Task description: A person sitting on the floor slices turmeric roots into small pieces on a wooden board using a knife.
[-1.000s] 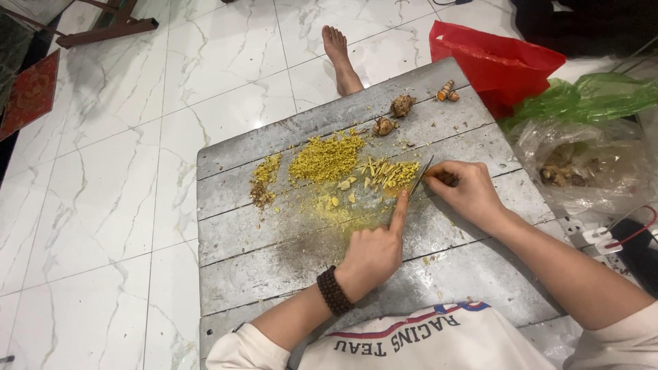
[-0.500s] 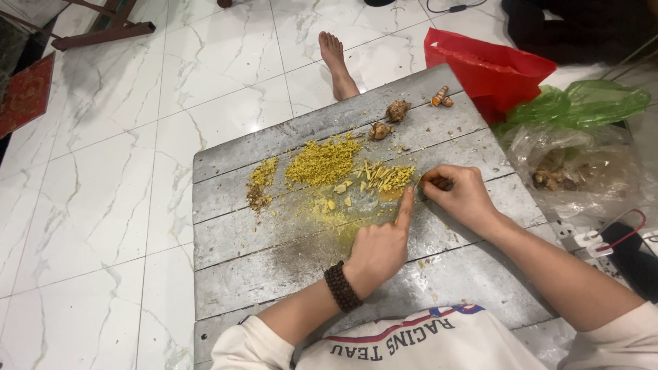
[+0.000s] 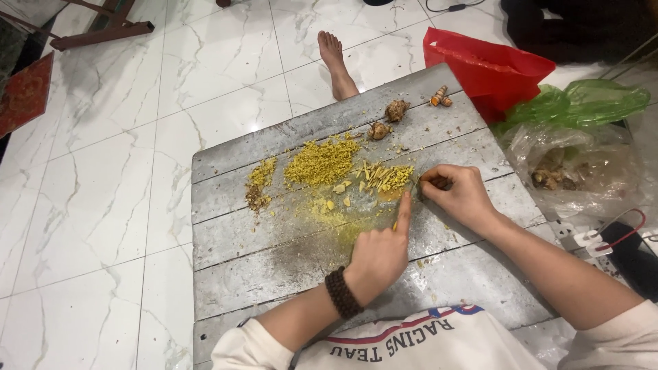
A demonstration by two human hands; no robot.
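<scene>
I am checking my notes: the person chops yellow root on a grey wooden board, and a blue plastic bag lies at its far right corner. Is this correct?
Not quite: the head view shows the plastic bag at the far right corner of the grey wooden board is red, not blue. The rest stands.

Left hand [image 3: 379, 255] rests on grey wooden board [image 3: 274, 267], index finger pointing fwd, tip touching yellow sticks pile [image 3: 385, 177]. Right hand [image 3: 458, 194] closed at pile's right edge, pinching sth small, can't tell what. Chopped yellow heap [image 3: 322, 161] just beside sticks; red bag [image 3: 490, 68] at board's far right corner.
</scene>
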